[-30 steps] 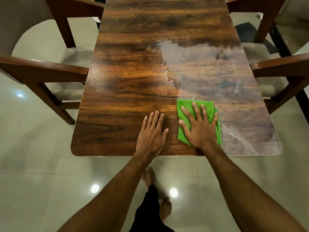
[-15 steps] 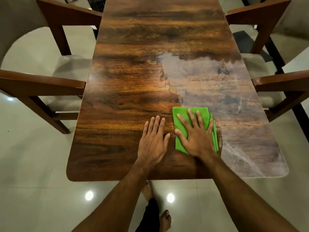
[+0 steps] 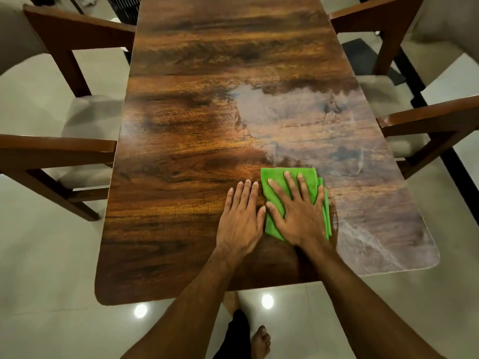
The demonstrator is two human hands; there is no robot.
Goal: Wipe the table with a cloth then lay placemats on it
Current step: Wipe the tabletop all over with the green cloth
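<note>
The folded green cloth (image 3: pixel 278 182) is pinned under the spread right hand (image 3: pixel 298 213) – left hand (image 3: pixel 239 218) laid flat just beside – near the wooden table (image 3: pixel 181 151)'s front edge.

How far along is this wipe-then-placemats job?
Done: a hazy, streaked film covers the near-right part of the table, likely wiped already. In hand: the right hand presses the green cloth flat near the front edge; the left hand rests flat beside it. Left: the glossy left half and far end look unwiped, and no placemats are in view.

Dim warm light, lamp glare on floor (image 3: pixel 140 310), bowed edges
</note>
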